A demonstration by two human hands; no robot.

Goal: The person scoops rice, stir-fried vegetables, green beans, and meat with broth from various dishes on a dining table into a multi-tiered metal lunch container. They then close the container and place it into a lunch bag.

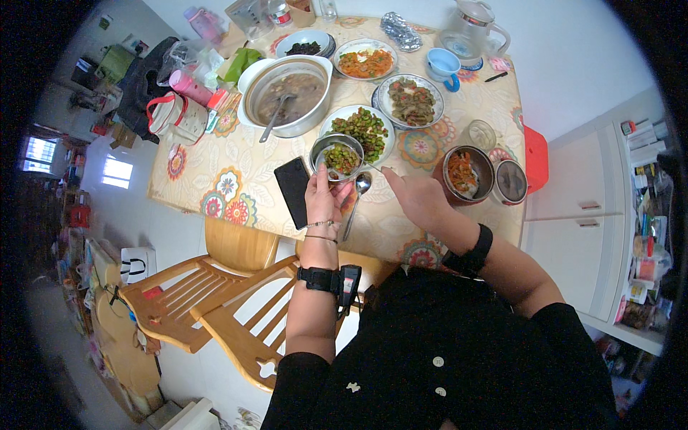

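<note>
My left hand [324, 194] holds a small round metal bowl [317, 148] from below and its near side. Chopped green vegetable pieces [342, 159] lie inside it, tilted towards me. A thin utensil [373, 166] runs from my right hand [422, 200] to the bowl's right rim; its kind is hard to make out. Just behind the bowl, a white plate [388, 152] carries more of the same green food. Below the bowl a metal spoon [363, 184] rests on the patterned tablecloth [430, 226], and a black phone [292, 188] lies left of my left wrist.
A white pot [327, 80] with a ladle [275, 121] in soup stands at back left. Beyond are plates of carrot strips [367, 63] and sautéed food [411, 102]. A food container [446, 191] and its lid [510, 181] sit at right. Wooden chairs [236, 247] stand at the front edge.
</note>
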